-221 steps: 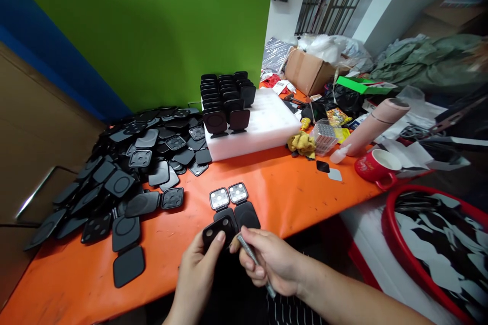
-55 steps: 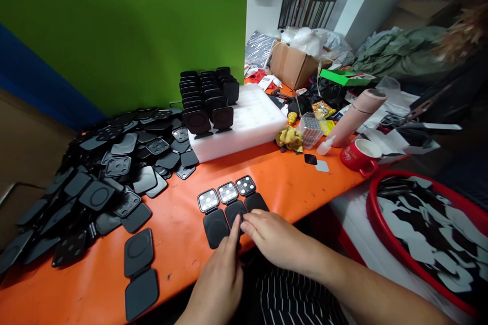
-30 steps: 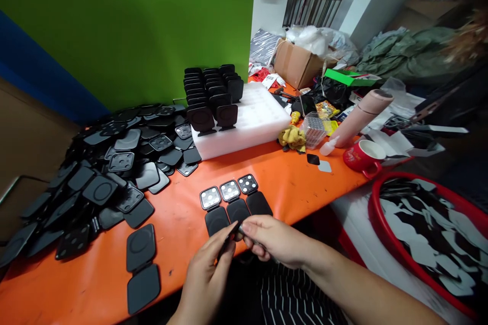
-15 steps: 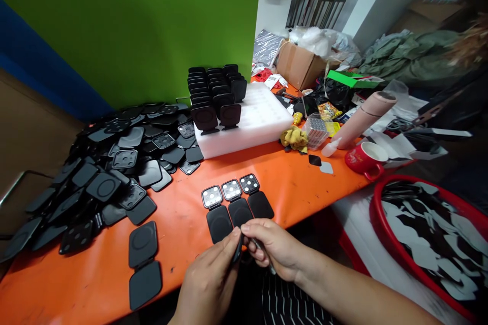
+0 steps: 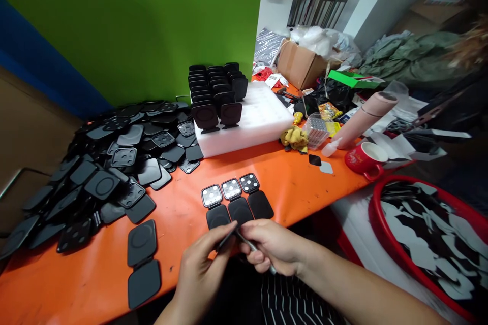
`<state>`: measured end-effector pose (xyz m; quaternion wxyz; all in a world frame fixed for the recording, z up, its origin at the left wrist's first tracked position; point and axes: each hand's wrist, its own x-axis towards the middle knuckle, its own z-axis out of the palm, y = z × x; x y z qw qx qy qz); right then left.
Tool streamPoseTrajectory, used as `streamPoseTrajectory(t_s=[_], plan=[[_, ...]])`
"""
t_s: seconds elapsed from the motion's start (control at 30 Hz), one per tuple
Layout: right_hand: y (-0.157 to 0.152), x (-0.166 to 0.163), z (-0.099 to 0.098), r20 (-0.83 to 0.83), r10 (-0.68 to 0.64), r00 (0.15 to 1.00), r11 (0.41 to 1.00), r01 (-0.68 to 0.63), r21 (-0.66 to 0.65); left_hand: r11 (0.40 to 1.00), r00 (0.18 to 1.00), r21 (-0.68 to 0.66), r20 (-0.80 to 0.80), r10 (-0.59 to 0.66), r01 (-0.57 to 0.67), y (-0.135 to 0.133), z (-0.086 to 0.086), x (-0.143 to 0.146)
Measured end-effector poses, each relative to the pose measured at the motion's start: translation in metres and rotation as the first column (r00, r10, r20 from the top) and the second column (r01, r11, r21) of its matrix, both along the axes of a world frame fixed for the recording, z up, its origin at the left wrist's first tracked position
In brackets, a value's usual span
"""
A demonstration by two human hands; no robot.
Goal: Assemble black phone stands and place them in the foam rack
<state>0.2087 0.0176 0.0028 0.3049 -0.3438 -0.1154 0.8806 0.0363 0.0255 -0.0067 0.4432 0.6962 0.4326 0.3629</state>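
Observation:
My left hand (image 5: 200, 269) pinches a thin black piece (image 5: 225, 237) by its edge, just below the table's front edge. My right hand (image 5: 272, 244) is closed round a slim metal tool (image 5: 254, 251), its tip against that black piece. Right in front of both hands, three hinged black square parts (image 5: 237, 199) lie side by side on the orange table (image 5: 290, 188), their far halves showing shiny dots.
A big heap of black square parts (image 5: 102, 162) covers the table's left. A white foam block (image 5: 259, 122) holds upright black parts (image 5: 217, 94). A red mug (image 5: 366, 157), pink cylinder (image 5: 366, 117), clear box (image 5: 316, 132), cardboard box (image 5: 301, 66) sit right. A red-rimmed basin (image 5: 430, 238) stands lower right.
Earlier two hinged parts lay on the table; now three do. In the last second both hands drew slightly back from the row and my left hand tilted the black piece against the tool.

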Motion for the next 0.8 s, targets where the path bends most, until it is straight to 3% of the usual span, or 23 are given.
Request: streamPoseTrajectory(t_s=[0.2, 0.33, 0.4, 0.47, 0.53, 0.6, 0.7, 0.8], plan=[[0.0, 0.01, 0.0, -0.2, 0.031, 0.979, 0.977, -0.072, -0.201, 0.972, 0.989, 0.199, 0.053, -0.139, 0.126, -0.003, -0.001, -0.001], [-0.005, 0.008, -0.001, -0.137, -0.11, 0.984, 0.963, 0.071, -0.259, 0.944, 0.98, 0.284, 0.057, -0.191, 0.167, -0.007, -0.003, 0.004], [-0.006, 0.007, -0.001, -0.051, -0.131, 0.99, 0.972, 0.118, -0.204, 0.958, 0.98, 0.239, 0.082, -0.18, 0.156, -0.007, -0.005, 0.009], [-0.008, 0.008, -0.001, 0.151, -0.156, 0.976, 0.988, 0.156, 0.013, 0.996, 0.989, 0.076, 0.129, -0.066, 0.056, -0.004, -0.006, 0.016], [-0.011, 0.011, -0.001, 0.452, -0.246, 0.857, 0.934, 0.084, 0.348, 0.982, 0.977, -0.172, 0.179, 0.113, -0.082, 0.004, -0.008, 0.024], [-0.012, 0.018, -0.002, 0.683, -0.346, 0.644, 0.821, -0.145, 0.552, 0.917, 0.951, -0.387, 0.233, 0.203, -0.101, 0.014, -0.012, 0.033], [-0.008, 0.041, -0.007, 0.816, -0.373, 0.442, 0.734, -0.398, 0.551, 0.862, 0.947, -0.502, 0.303, 0.103, 0.066, 0.031, -0.022, 0.049], [0.01, 0.079, -0.021, 0.861, -0.388, 0.328, 0.748, -0.434, 0.502, 0.947, 0.989, -0.298, 0.118, -0.085, 0.116, 0.04, -0.035, 0.066]])
